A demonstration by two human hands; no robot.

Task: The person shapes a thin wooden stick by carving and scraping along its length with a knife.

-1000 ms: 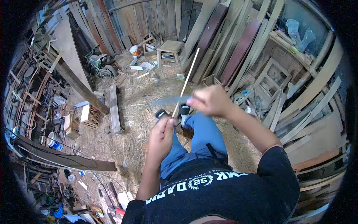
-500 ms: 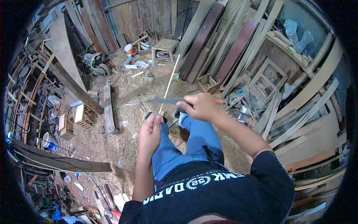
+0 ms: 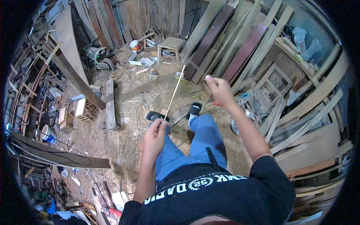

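My left hand [image 3: 154, 135] is closed on the lower end of a thin, pale wooden strip [image 3: 174, 92], which slants up and away from me. To the right and farther forward, my right hand [image 3: 221, 90] is closed on the handle end of a knife [image 3: 198, 67]. Its blade is blurred by motion and points up and left, apart from the strip, just right of the strip's far tip. The handle is mostly hidden in my fingers.
Straw and wood scraps cover the floor around my sandalled feet. A small wooden stool [image 3: 169, 48] stands ahead. Long boards [image 3: 245, 50] lean at the right. A narrow plank [image 3: 111, 105] lies left, near a slanting post [image 3: 75, 80] and a crate [image 3: 85, 110].
My right hand and the knife have moved up and right, away from the strip, which the blade crossed before. My left hand still holds the strip. The head view has shifted slightly.
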